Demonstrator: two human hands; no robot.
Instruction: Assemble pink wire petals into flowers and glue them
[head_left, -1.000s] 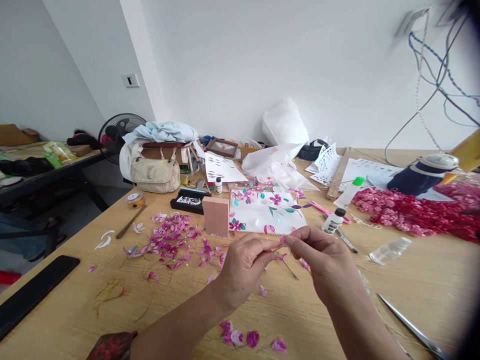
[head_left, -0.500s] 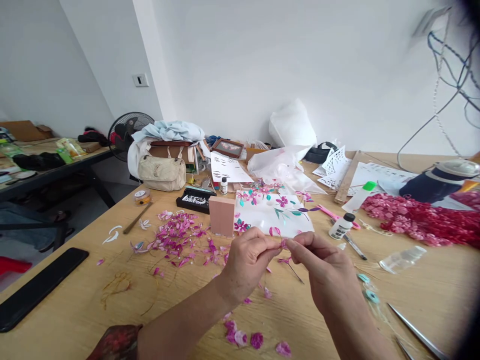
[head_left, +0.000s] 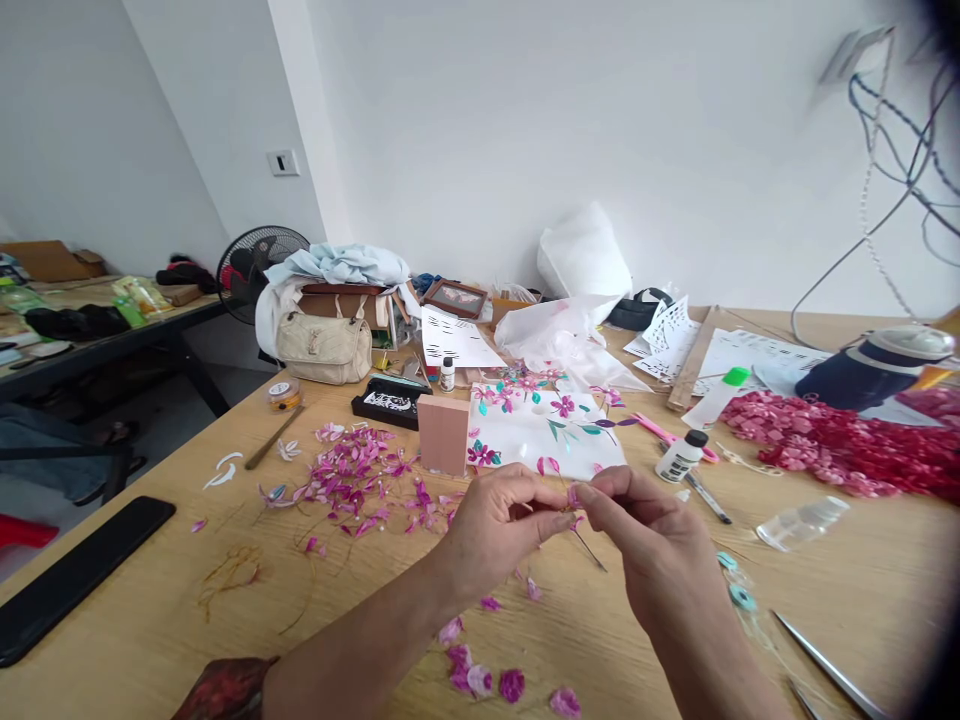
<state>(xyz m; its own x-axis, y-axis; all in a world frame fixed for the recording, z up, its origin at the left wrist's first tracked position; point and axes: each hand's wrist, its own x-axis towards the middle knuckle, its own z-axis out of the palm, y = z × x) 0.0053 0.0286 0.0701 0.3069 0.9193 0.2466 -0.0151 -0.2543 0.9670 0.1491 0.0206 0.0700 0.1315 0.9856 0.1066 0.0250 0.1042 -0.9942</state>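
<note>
Near the middle, both hands meet around a small pink petal [head_left: 574,496]. My right hand [head_left: 645,525] pinches it between thumb and forefinger. My left hand [head_left: 502,520] has its forefinger and thumb tips at the petal's left side, with a small gap behind the tips; any thread or wire there is too fine to make out. Just below the fingers lie small pink-handled scissors [head_left: 589,545]. Left of the hands spreads a pile of pink-purple petals [head_left: 356,465]. Several crumpled pink flower pieces [head_left: 512,685] lie nearer to me.
Behind the hands are a wooden block [head_left: 444,433] and a white sheet with painted flowers [head_left: 555,460]. To the right stand a white bottle with black cap [head_left: 681,458], a clear bottle [head_left: 802,523] and tweezers [head_left: 825,660]. A black phone [head_left: 82,575] lies at the left edge.
My left thumb has dropped away from the forefinger, loosening its pinch. The pink petal now shows more plainly at my right fingertips. The view has shifted slightly.
</note>
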